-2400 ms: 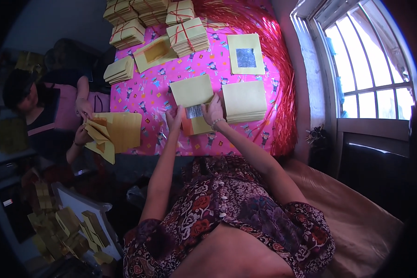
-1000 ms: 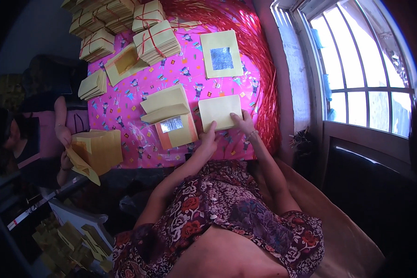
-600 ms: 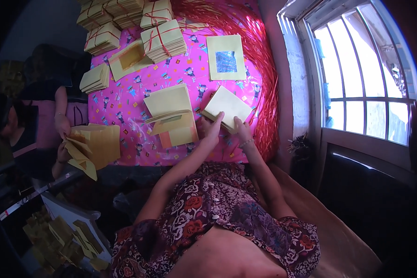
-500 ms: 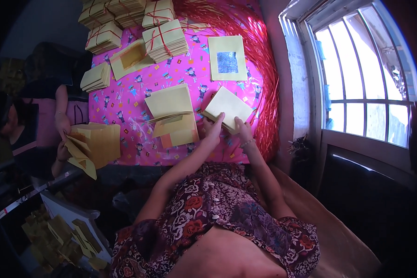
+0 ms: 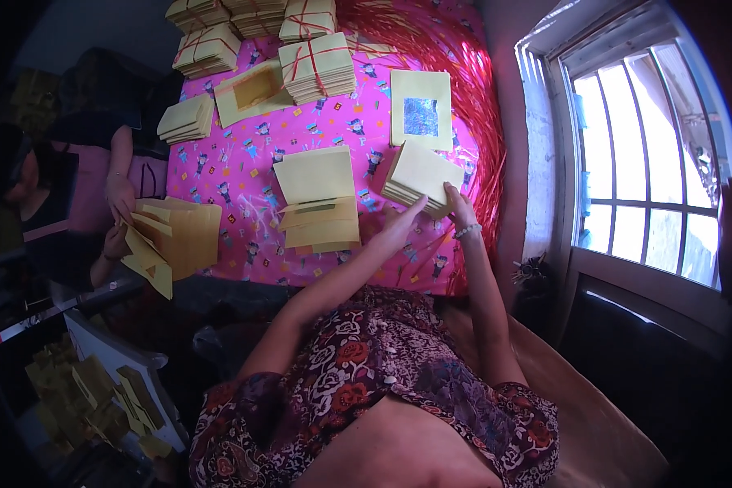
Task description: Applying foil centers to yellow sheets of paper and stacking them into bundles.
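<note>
A thick stack of cream paper envelopes (image 5: 428, 171) lies slightly askew on the pink table cover, on the right side. My left hand (image 5: 400, 218) grips its near left edge, thumb along the side and fingers mostly hidden. At the near right corner, my right hand (image 5: 461, 210), with a beaded bracelet at the wrist, holds the same stack. Left of my hands is a looser pile of envelopes (image 5: 317, 175), with raised flaps and tan paper showing at its near end. Just beyond my stack lies a cream sheet (image 5: 421, 84) with a shiny blue-silver square on it.
Bundles of envelopes tied with red string (image 5: 317, 69) stand at the back. Red plastic strands (image 5: 476, 114) run down the table's right edge, beside a barred window (image 5: 642, 179). At left, another person's hands (image 5: 120, 199) handle tan envelopes (image 5: 191, 236). An untied stack (image 5: 185, 122) sits far left.
Both my hands have pushed the envelope stack a little farther away and turned it slightly counterclockwise. The whole view has shifted, so the table appears farther right.
</note>
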The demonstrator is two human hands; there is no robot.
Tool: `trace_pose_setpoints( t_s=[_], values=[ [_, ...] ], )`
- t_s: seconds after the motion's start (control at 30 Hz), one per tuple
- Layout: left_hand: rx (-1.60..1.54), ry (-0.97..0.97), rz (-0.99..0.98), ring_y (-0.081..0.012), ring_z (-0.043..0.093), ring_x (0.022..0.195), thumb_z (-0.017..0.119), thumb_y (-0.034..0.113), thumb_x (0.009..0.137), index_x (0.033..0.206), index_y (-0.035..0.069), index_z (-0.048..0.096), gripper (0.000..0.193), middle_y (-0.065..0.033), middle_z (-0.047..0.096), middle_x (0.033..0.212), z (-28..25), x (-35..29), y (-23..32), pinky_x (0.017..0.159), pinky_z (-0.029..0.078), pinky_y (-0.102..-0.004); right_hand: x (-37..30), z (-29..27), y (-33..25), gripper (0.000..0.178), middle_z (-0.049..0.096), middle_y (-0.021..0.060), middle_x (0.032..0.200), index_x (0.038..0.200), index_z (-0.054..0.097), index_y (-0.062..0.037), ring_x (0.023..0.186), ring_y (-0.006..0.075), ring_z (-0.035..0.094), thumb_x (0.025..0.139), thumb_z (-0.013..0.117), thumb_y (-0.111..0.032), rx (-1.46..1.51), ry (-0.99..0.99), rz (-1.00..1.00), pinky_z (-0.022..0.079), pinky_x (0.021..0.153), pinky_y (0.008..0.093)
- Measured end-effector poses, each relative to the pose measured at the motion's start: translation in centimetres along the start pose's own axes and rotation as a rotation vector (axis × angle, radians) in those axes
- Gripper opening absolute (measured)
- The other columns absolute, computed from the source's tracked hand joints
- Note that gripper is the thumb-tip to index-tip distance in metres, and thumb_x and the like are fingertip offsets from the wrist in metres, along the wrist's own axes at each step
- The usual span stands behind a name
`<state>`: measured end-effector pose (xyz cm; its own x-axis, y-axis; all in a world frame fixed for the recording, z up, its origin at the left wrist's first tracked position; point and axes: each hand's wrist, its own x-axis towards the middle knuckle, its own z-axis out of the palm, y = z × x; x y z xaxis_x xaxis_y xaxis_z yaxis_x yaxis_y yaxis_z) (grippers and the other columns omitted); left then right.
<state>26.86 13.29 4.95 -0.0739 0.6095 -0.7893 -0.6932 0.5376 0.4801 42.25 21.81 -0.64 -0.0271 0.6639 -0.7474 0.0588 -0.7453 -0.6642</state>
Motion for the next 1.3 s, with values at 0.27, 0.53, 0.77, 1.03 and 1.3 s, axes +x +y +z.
trace_pose_setpoints(
  t_s=[0.27, 0.53, 0.77, 1.03, 1.3],
  values=[
    [0.378, -0.349, -0.122, -0.0186, 0.058, 0.094, 0.060, 0.014, 0.088, 0.123, 0.000, 0.045, 0.041, -0.0105, 0.056, 0.106, -13.7, -10.4, 0.0, 0.079, 0.052, -0.0299, -6.6, 2.0, -1.1, 0.049, 0.048, 0.0111, 0.099, 0.110, 0.047, 0.0074, 0.090, 0.0191, 0.047, 0.081, 0.067, -0.027, -0.338, 0.572, -0.933, 0.040, 0.078, 0.0333],
    [0.124, 0.113, 0.043, -0.0235, 0.062, 0.089, 0.051, 0.001, 0.088, 0.112, -0.001, 0.049, 0.025, -0.0132, 0.059, 0.101, -23.9, -10.5, 2.7, 0.078, 0.055, -0.0374, -12.7, 9.3, 2.0, 0.049, 0.049, 0.0164, 0.105, 0.121, 0.044, 0.0005, 0.091, 0.0279, 0.055, 0.076, 0.063, -0.003, -0.691, -0.145, -1.023, 0.048, 0.077, 0.0358],
    [0.037, 0.116, 0.168, -0.0203, 0.061, 0.088, 0.047, -0.011, 0.080, 0.126, 0.004, 0.042, 0.049, -0.0105, 0.057, 0.111, -23.6, -8.5, 6.0, 0.072, 0.049, -0.0291, -10.2, 14.5, 2.1, 0.059, 0.045, 0.0192, 0.114, 0.124, 0.042, -0.0025, 0.105, 0.0364, 0.048, 0.070, 0.065, -0.002, -0.841, -0.234, -1.077, 0.043, 0.091, 0.0413],
    [0.521, 0.534, 0.922, -0.0146, 0.055, 0.079, 0.070, 0.018, 0.077, 0.097, 0.002, 0.052, 0.032, -0.0065, 0.056, 0.086, -23.5, -2.3, 8.3, 0.071, 0.046, -0.0287, -6.8, 18.6, 1.0, 0.025, 0.050, 0.0192, 0.094, 0.095, 0.052, -0.0004, 0.089, 0.0355, 0.053, 0.082, 0.063, -0.018, -0.735, -0.126, -1.010, 0.044, 0.076, 0.0432],
    [0.790, 0.561, 0.595, -0.0168, 0.060, 0.082, 0.065, 0.025, 0.082, 0.103, 0.001, 0.053, 0.034, -0.0091, 0.063, 0.091, -21.1, -1.5, 10.6, 0.074, 0.048, -0.0313, -4.9, 20.0, 1.1, 0.027, 0.052, 0.0178, 0.085, 0.090, 0.050, -0.0016, 0.074, 0.0361, 0.056, 0.082, 0.061, -0.025, -0.796, -0.002, -0.861, 0.046, 0.065, 0.0451]
  ],
)
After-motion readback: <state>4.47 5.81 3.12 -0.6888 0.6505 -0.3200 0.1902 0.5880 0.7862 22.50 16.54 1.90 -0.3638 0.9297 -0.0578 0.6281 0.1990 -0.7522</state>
